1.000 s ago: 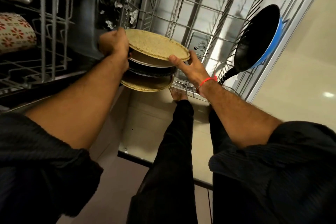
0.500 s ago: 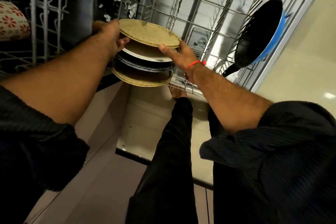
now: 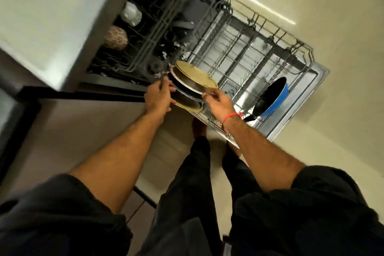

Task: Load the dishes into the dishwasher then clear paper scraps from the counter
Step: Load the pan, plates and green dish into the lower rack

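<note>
A stack of round plates (image 3: 195,78), tan on top with a white-rimmed and a dark one under it, hangs over the near left corner of the pulled-out lower dishwasher rack (image 3: 245,56). My left hand (image 3: 158,97) grips the stack's left edge. My right hand (image 3: 220,103), with a red thread on the wrist, pinches the rim of one plate on the right side. A blue pan (image 3: 272,97) with a black inside stands on edge at the rack's right end.
The upper rack (image 3: 149,43) holds a flowered bowl (image 3: 115,37) and white cups (image 3: 131,13). The white counter front (image 3: 52,16) is on the left, the open dishwasher door (image 3: 315,81) on the right. My legs and bare foot stand on the beige floor below.
The view has swung and pulled back, so the whole dishwasher shows. The plate stack stays between my hands, and my right fingers now pinch a lower plate's rim.
</note>
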The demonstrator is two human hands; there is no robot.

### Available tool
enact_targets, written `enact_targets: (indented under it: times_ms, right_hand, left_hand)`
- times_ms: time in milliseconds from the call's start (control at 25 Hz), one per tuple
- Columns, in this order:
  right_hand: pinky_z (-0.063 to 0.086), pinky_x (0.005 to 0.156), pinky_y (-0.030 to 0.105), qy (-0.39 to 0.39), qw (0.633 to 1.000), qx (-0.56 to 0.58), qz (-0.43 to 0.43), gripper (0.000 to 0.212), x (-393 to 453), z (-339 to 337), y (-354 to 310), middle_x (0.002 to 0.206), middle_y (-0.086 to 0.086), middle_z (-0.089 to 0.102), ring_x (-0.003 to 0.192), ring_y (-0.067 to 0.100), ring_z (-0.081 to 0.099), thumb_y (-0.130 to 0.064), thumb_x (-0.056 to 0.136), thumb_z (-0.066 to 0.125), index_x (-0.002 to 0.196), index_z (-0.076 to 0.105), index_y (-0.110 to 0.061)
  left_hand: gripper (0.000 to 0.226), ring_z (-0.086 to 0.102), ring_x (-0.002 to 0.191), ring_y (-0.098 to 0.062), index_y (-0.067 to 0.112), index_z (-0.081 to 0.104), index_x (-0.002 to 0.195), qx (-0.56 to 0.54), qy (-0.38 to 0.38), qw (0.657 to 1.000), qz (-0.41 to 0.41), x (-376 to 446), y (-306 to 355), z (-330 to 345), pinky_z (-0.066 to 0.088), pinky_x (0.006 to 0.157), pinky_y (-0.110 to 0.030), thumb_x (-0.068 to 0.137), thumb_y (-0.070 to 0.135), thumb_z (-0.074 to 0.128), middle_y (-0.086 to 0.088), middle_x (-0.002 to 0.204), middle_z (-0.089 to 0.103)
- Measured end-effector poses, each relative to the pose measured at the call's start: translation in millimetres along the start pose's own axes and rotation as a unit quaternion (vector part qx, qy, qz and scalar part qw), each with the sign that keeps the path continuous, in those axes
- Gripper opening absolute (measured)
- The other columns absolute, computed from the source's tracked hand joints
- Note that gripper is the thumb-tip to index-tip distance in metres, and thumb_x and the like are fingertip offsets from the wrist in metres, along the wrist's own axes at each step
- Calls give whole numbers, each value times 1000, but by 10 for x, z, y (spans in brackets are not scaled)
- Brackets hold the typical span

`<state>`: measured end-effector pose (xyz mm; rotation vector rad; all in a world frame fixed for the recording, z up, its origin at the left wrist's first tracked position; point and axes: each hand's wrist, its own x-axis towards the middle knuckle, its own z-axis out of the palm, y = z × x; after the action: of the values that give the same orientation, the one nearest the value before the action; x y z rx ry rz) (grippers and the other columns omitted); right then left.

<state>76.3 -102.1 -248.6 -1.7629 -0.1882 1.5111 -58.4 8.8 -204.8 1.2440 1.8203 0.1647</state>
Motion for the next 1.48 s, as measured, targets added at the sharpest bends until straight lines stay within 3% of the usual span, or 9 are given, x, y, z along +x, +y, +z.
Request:
enact_targets:
  times_ms: [200, 320, 440, 560, 720, 880, 1000, 1280, 1480]
  right_hand:
    - [44, 61, 19, -78, 990, -94, -67, 17, -1077, 334, -420, 85, 3, 59, 68, 10, 54, -24, 93, 63, 110, 66, -21]
    - [44, 66, 30, -136, 969, -166, -122, 10, -1581, 702, -538, 86, 7, 68, 74, 14, 59, -35, 89, 63, 98, 66, -32]
    - [49, 71, 32, -215, 924, -246, -201, 13, -2064, 1222, -638, 96, 6, 72, 79, 13, 63, -36, 87, 62, 99, 65, -34]
    - [55, 86, 40, -277, 874, -297, -267, 14, -2508, 1823, -659, 97, 2, 74, 87, 14, 67, -37, 84, 64, 97, 67, -34]
    - [56, 88, 39, -338, 819, -344, -311, 11, -3089, 2682, -460, 95, -1, 74, 88, 14, 69, -36, 84, 62, 93, 68, -38]
    - [52, 69, 29, -400, 786, -347, -318, 13, -3840, 3698, 4, 92, -1, 75, 76, 15, 68, -31, 86, 60, 95, 69, -34]
    - [49, 65, 27, -453, 759, -344, -315, 18, -4417, 4375, 443, 94, -1, 74, 75, 14, 67, -17, 93, 57, 101, 68, -29]
    - [50, 66, 22, -558, 669, -364, -328, 16, -5455, 5439, 1209, 96, 6, 72, 75, 13, 67, -14, 93, 62, 101, 67, -27]
    - [54, 72, 28, -609, 617, -385, -317, 16, -5726, 6191, 1545, 101, 8, 71, 79, 14, 66, -13, 93, 62, 106, 66, -22]
  left_hand:
    - [39, 66, 55, -9, 22, 70, 107, -29, 75, 995, 64, -1188, -270, -855, 41, 42, -14, 106, 46, 39, 8, 91, 74]
    - [36, 69, 62, -13, 19, 71, 108, -79, 136, 982, 106, -1763, -528, -1374, 45, 48, -13, 106, 40, 41, 5, 92, 74]
    - [30, 70, 65, -18, 19, 69, 110, -135, 198, 963, 125, -2205, -873, -1937, 52, 55, -19, 107, 35, 44, 3, 94, 74]
    - [31, 70, 68, -17, 15, 69, 114, -188, 280, 932, 132, -2481, -1332, -2491, 52, 56, -19, 106, 34, 45, 3, 94, 74]
    - [30, 70, 70, -14, 14, 69, 115, -243, 365, 890, 125, -2848, -2067, -3187, 52, 58, -16, 105, 31, 47, 1, 94, 74]
    - [27, 68, 57, -17, 19, 70, 110, -267, 446, 849, 95, -3353, -3059, -3888, 53, 58, -23, 106, 31, 47, 5, 92, 74]
    - [25, 67, 54, -17, 24, 70, 108, -292, 500, 814, 49, -3794, -3846, -4323, 53, 60, -28, 105, 32, 46, 6, 94, 73]
    - [22, 70, 79, -23, 17, 66, 116, -357, 592, 721, -50, -4563, -5042, -5005, 48, 48, -15, 103, 29, 53, -4, 107, 69]
    - [22, 70, 77, -16, 20, 62, 121, -412, 620, 656, -126, -4752, -5533, -5265, 60, 56, -39, 102, 28, 54, 8, 100, 64]
